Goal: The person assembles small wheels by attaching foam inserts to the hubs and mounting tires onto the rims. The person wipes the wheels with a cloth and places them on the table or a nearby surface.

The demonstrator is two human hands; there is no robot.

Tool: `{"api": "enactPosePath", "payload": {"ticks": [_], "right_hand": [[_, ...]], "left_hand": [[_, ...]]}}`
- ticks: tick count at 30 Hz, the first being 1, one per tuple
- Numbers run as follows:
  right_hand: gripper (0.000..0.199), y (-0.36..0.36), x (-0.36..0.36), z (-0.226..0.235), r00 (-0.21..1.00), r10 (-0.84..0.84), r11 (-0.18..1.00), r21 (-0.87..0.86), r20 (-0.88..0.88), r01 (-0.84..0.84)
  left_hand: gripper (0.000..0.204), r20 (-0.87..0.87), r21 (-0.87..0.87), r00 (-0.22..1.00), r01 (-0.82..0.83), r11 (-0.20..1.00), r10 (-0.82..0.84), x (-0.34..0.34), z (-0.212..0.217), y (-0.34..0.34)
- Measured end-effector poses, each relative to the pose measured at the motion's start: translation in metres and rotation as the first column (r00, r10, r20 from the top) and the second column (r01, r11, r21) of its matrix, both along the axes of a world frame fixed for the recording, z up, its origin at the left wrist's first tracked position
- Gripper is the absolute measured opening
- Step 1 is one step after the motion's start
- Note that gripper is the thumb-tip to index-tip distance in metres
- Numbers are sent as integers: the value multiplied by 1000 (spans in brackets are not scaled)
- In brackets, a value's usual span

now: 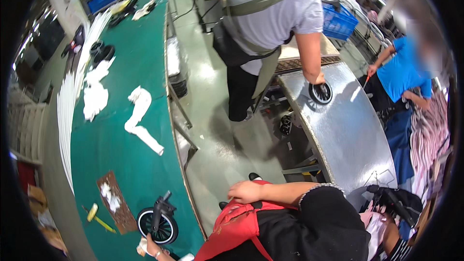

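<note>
Wheel point(167, 230), hub hidden behind fork point(157, 216), pale wad point(141, 247) indistinct

Light glints off a grey workshop floor point(217, 154) ahead of the right fingers point(233, 195).
A green-topped table point(116, 145) stretches beyond the left fingers point(149, 239); a metal-topped bench point(343, 121) stands ahead and right of the right fingers; a pale pillar point(67, 4) rises far beyond the left.

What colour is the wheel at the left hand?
The wheel is black with a white ring; head view.
</note>
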State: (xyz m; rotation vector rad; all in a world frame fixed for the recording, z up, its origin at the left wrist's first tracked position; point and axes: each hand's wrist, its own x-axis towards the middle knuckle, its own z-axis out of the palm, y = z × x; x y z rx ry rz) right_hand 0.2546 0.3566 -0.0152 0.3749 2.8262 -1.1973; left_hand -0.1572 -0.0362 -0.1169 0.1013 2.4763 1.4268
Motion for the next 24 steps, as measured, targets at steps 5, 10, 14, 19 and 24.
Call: {"api": "enactPosePath", "payload": {"ticks": [5,10,14,19,24], "right_hand": [[25,44,121,7,685,-722,666,175,-93,725],[43,141,253,-25,209,-917,49,422,-341,905],[59,227,330,-68,47,-900,-240,583,-433,776],[49,315,391,-71,-131,-990,-99,425,47,900],[60,358,450,-114,-22,-923,102,300,385,949]], "left_hand": [[42,-694,-636,684,-434,638,-226,56,123,80],[45,-652,-568,714,-236,789,-256,106,178,178],[53,-521,-411,814,26,911,-258,137,168,251],[65,-326,-796,761,100,598,-561,184,187,314],[79,-249,-941,758,-43,335,-603,161,166,258]]}}
